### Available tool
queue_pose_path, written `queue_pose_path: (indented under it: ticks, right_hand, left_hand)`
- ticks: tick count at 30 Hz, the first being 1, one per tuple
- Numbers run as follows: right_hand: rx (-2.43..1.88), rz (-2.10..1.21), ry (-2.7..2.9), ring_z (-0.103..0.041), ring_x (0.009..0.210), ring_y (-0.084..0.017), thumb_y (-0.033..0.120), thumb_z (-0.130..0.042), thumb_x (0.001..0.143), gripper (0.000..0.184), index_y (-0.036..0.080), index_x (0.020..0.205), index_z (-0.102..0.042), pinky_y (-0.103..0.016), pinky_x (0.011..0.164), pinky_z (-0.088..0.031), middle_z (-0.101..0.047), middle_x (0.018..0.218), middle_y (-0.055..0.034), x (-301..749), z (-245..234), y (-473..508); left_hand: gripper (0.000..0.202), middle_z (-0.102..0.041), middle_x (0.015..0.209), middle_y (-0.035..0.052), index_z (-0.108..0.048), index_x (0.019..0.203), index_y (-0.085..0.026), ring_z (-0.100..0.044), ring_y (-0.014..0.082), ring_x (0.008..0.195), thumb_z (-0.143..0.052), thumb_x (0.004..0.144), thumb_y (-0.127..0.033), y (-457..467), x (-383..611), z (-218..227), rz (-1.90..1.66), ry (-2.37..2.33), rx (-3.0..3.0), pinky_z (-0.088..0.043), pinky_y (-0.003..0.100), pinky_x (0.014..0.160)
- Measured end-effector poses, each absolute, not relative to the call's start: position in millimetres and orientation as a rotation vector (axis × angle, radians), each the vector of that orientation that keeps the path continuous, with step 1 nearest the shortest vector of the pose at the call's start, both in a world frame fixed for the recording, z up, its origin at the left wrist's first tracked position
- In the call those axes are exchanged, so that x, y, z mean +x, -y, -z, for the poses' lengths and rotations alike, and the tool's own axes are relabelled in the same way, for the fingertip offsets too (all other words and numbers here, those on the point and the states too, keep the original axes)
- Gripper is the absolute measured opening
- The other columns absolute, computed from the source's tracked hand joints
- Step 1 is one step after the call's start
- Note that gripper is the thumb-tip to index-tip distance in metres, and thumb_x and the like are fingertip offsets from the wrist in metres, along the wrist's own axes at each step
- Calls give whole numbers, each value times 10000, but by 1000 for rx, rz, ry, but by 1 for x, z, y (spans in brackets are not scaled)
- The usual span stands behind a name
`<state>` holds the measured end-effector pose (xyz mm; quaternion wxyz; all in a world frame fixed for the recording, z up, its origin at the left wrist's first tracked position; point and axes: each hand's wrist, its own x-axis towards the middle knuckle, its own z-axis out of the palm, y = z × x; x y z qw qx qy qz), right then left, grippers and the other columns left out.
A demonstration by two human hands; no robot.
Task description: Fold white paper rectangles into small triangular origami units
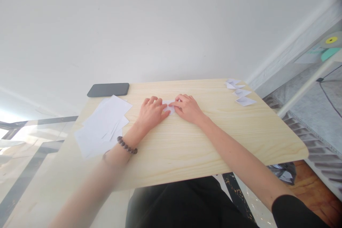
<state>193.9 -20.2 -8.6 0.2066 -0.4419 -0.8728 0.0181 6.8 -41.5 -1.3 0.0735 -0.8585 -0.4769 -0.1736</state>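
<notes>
Both of my hands rest near the middle of a light wooden table [187, 142], fingers pressed down on a small white piece of paper [169, 105] between them. My left hand [151, 112], with a dark bead bracelet on the wrist, covers the paper's left side. The fingertips of my right hand [187, 107] pinch and press its right edge. Most of the paper is hidden under the fingers.
A loose stack of white paper sheets [103, 125] lies at the left of the table. A dark phone [108, 89] lies at the far left edge. Several small folded white paper pieces [240, 93] sit at the far right corner. A white wall is behind.
</notes>
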Motion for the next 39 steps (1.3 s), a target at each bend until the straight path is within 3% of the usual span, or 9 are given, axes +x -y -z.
queue_pose_path:
  ticks: [12,24,33,39]
  right_hand:
    - [-1257,-42,2365,-478,799,-163,179,-446,805,274,240,766,-711,-308,750,-338,-611,865,-21,217,8,10]
    - [-1321,50,2300,-527,702,-130,149,-457,754,261,192,592,-657,-262,628,-330,-643,767,2,230,7,8]
    - [-1369,-107,2154,-509,602,-92,209,-458,783,198,207,730,-649,-245,618,-369,-622,859,7,215,12,14]
    - [-1326,-188,2195,-556,825,-145,347,-484,806,212,229,896,-635,-276,730,-414,-576,961,-25,211,13,15]
  left_hand:
    - [316,-603,875,80,-671,930,-219,-488,254,946,-430,843,-404,41,8,1,467,1430,-2520,-348,378,753]
    - [303,-596,852,81,-672,917,-207,-491,257,908,-438,839,-382,41,6,1,468,1435,-2516,-348,377,725]
    - [283,-538,1041,87,-600,965,-179,-461,244,987,-481,815,-386,40,1,9,636,1535,-2582,-384,366,814]
    - [273,-522,1062,73,-520,955,-182,-431,243,1040,-528,785,-395,34,-1,17,826,1627,-2700,-367,400,880]
